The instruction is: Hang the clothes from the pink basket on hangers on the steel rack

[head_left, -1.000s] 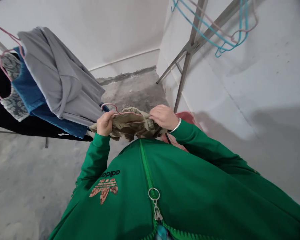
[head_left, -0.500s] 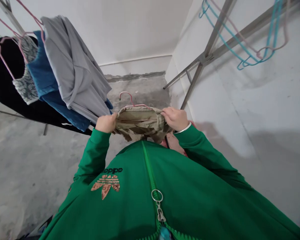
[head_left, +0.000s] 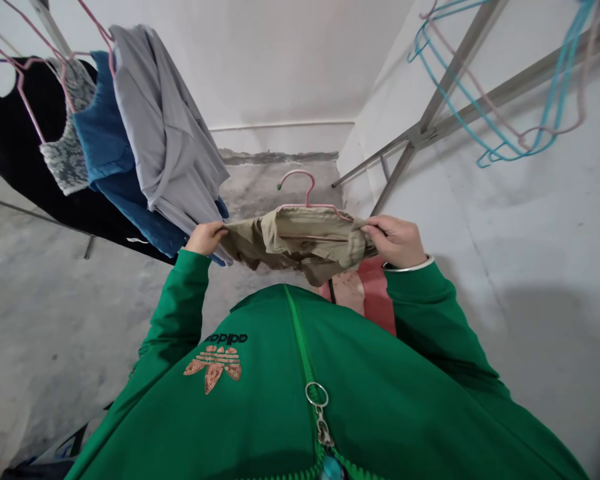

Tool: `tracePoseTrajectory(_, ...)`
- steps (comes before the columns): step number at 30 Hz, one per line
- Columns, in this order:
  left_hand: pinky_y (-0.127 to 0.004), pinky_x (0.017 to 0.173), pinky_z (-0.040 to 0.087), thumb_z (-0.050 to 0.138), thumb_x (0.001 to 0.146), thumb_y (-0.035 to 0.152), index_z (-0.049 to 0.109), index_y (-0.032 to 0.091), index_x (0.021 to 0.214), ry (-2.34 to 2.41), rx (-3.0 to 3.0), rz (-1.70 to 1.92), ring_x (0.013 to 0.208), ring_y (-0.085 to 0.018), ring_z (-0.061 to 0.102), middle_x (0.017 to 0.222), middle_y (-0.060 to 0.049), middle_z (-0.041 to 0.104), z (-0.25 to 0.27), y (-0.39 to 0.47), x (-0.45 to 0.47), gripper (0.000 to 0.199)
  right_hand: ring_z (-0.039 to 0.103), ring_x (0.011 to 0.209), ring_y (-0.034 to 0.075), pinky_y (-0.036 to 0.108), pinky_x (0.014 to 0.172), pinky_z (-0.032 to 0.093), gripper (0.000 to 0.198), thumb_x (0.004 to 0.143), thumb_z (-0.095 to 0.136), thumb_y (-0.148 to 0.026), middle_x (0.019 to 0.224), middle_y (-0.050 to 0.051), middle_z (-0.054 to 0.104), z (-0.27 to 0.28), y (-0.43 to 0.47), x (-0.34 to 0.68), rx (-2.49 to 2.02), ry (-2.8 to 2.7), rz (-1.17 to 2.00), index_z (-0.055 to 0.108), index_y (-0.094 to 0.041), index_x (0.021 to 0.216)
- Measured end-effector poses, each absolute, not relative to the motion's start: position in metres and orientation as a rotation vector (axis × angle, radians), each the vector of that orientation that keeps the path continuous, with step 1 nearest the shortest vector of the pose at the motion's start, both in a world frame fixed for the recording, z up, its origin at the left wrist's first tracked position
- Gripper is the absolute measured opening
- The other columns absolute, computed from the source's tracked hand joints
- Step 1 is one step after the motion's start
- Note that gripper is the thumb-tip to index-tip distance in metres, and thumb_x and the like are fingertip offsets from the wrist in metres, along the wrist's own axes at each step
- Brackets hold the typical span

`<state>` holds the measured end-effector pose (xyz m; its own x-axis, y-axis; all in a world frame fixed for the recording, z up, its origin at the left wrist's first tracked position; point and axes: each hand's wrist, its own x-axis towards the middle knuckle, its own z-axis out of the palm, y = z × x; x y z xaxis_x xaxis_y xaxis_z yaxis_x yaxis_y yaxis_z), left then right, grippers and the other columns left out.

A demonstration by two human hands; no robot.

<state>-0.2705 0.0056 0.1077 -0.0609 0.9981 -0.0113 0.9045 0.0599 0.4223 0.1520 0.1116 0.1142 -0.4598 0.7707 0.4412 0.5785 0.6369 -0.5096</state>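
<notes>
A khaki garment (head_left: 290,243) with a collar-like upper edge is stretched between my hands in front of my body. Inside its neck sits a pink hanger (head_left: 307,190), its hook rising free with a green tip. My left hand (head_left: 205,238) pinches the garment's left part, drawn out sideways like a sleeve. At the other side my right hand (head_left: 396,240), with a bracelet at the wrist, grips the garment near its right shoulder. Both hands are closed on the cloth. The lower part of the garment bunches up, so its full shape is hidden.
At left a grey shirt (head_left: 165,120), a blue garment (head_left: 107,127) and a black garment (head_left: 15,127) hang from a rack. Blue hangers (head_left: 510,157) hang from a metal frame (head_left: 420,133) at right. Something pink (head_left: 377,293) stands below my right forearm.
My hands have moved apart, the left slightly left and the right further right. The garment's left part is now pulled out sideways, and the hanger with the collar has shifted right.
</notes>
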Motion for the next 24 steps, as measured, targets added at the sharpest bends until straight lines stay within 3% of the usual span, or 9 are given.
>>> tracePoseTrajectory(3,-0.029,0.064,0.050,0.043,0.085,0.034,0.069,0.018,0.078,2.074,1.870,0.577,0.059,-0.016,0.060,0.060,-0.002,0.065,0.109,0.003,-0.284,0.031,0.069,0.074,0.021,0.033,0.069,0.054,0.022,0.085,0.051,-0.036,0.080,0.007,0.073,0.116,0.111,0.153,-1.043,-2.159,0.392,0.068,-0.023,0.081)
tracePoseTrajectory(6,-0.030,0.060,0.049,0.042,0.088,0.040,0.067,0.020,0.073,2.092,1.866,0.644,0.053,-0.014,0.056,0.054,0.000,0.059,0.115,-0.002,-0.300,0.035,0.068,0.073,0.021,0.034,0.068,0.054,0.021,0.085,0.052,-0.036,0.080,0.006,0.073,0.117,0.109,0.153,-1.064,-2.134,0.431,0.068,-0.023,0.080)
tracePoseTrajectory(8,-0.032,0.064,0.051,0.041,0.089,0.046,0.066,0.020,0.073,2.086,1.913,0.643,0.060,-0.016,0.059,0.060,-0.001,0.061,0.124,-0.006,-0.305,0.040,0.068,0.071,0.021,0.033,0.066,0.054,0.022,0.085,0.052,-0.037,0.078,0.006,0.072,0.117,0.108,0.152,-1.093,-2.116,0.446,0.068,-0.023,0.080)
tracePoseTrajectory(10,-0.035,0.077,0.053,0.040,0.091,0.051,0.068,0.017,0.080,2.066,2.013,0.692,0.077,-0.019,0.064,0.078,-0.005,0.066,0.136,-0.007,-0.300,0.046,0.067,0.069,0.020,0.032,0.065,0.053,0.022,0.084,0.052,-0.037,0.077,0.006,0.072,0.117,0.108,0.151,-1.114,-2.100,0.458,0.068,-0.023,0.079)
tracePoseTrajectory(13,-0.039,0.094,0.050,0.038,0.093,0.054,0.064,0.013,0.110,2.048,2.175,0.844,0.110,-0.024,0.059,0.116,-0.012,0.062,0.155,-0.004,-0.272,0.052,0.066,0.070,0.019,0.031,0.066,0.053,0.022,0.084,0.052,-0.037,0.076,0.005,0.072,0.118,0.109,0.145,-1.111,-2.106,0.504,0.068,-0.022,0.078)
tracePoseTrajectory(15,-0.041,0.099,0.047,0.041,0.092,0.057,0.055,0.013,0.127,2.006,2.252,0.862,0.120,-0.027,0.054,0.127,-0.014,0.057,0.163,0.002,-0.244,0.057,0.066,0.070,0.019,0.032,0.067,0.052,0.024,0.083,0.051,-0.038,0.076,0.005,0.072,0.120,0.110,0.137,-1.085,-2.126,0.535,0.068,-0.022,0.077)
tracePoseTrajectory(18,-0.041,0.098,0.047,0.050,0.087,0.058,0.045,0.014,0.136,1.910,2.312,0.761,0.118,-0.028,0.055,0.126,-0.015,0.059,0.164,0.016,-0.207,0.066,0.065,0.070,0.019,0.032,0.066,0.051,0.027,0.084,0.050,-0.038,0.075,0.005,0.071,0.127,0.111,0.124,-1.038,-2.171,0.561,0.068,-0.020,0.078)
tracePoseTrajectory(20,-0.037,0.092,0.049,0.049,0.088,0.052,0.046,0.014,0.136,1.907,2.287,0.701,0.111,-0.027,0.060,0.122,-0.014,0.063,0.159,0.023,-0.192,0.061,0.064,0.070,0.019,0.031,0.066,0.050,0.028,0.086,0.049,-0.038,0.074,0.006,0.070,0.131,0.112,0.119,-1.017,-2.192,0.575,0.069,-0.019,0.079)
tracePoseTrajectory(24,-0.030,0.087,0.050,0.035,0.094,0.038,0.061,0.016,0.115,1.882,2.260,0.788,0.100,-0.021,0.064,0.108,-0.010,0.069,0.149,0.031,-0.189,0.040,0.063,0.072,0.018,0.031,0.068,0.050,0.028,0.088,0.047,-0.037,0.078,0.006,0.069,0.136,0.117,0.124,-0.989,-2.247,0.649,0.068,-0.018,0.085)
